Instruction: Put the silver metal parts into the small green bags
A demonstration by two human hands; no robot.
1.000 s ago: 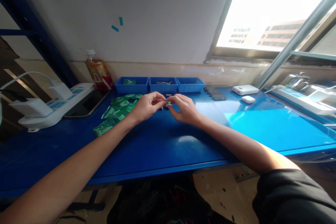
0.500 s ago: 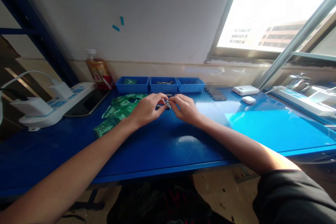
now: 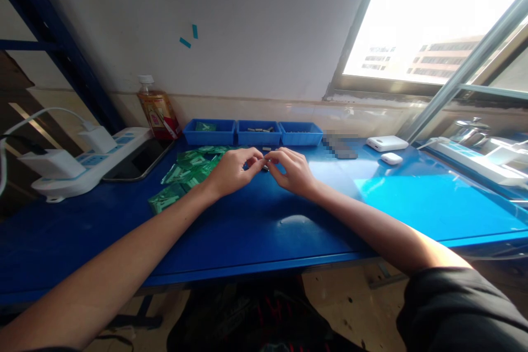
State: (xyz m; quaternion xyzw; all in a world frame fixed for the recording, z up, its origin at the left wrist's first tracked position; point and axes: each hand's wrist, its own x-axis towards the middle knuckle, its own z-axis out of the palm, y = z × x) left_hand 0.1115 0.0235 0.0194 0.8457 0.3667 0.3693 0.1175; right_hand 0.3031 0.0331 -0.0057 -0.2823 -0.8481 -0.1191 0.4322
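Observation:
My left hand (image 3: 236, 170) and my right hand (image 3: 292, 171) meet fingertip to fingertip above the blue table (image 3: 247, 231). Both are closed in a pinch around something small, mostly covered by the fingers. Just beyond the fingertips lies a small grey metallic piece (image 3: 267, 149). Under my fingertips another small dark part (image 3: 265, 169) shows in part. To the left of my left hand, green plastic packets (image 3: 192, 168) are heaped, with pale pieces visible inside them.
Three blue bins stand along the wall: a left bin (image 3: 209, 137) with a green packet, a middle bin (image 3: 258, 138) with metallic pieces, and a right bin (image 3: 301, 138). At left are a power strip (image 3: 66, 176), phone (image 3: 138, 162) and bottle (image 3: 157, 110); at right, a white power bank (image 3: 386, 143).
The fingertips have drawn closer together over the small item, which shows less now. A grey piece seen beside my left fingers is now covered. The view has shifted slightly.

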